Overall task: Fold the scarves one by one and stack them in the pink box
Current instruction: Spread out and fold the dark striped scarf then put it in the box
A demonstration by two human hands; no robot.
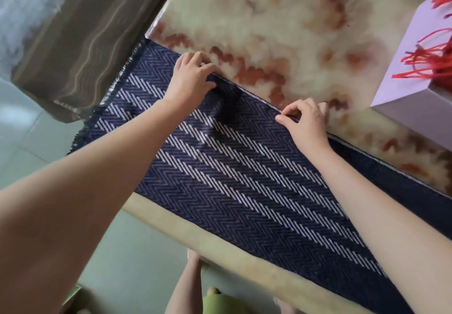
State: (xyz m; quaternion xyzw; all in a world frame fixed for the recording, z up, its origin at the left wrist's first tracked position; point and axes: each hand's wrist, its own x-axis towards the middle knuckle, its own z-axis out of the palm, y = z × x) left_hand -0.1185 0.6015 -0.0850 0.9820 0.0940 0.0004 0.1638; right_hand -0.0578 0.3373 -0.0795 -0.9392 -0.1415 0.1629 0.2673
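A long navy scarf (244, 179) with a white herringbone pattern lies flat along the near edge of the marble-look table (281, 32), folded lengthwise, its fringed end hanging off the left side. My left hand (193, 76) grips the scarf's far edge with curled fingers. My right hand (305, 120) pinches that same far edge further right, between thumb and fingertips. The pink box (415, 108) stands at the right edge of the view, with the red fringe (430, 61) of a scarf showing inside it.
A brown-striped piece of furniture (85, 32) stands to the left of the table. The grey tiled floor (137, 252) and my legs show below the table's near edge.
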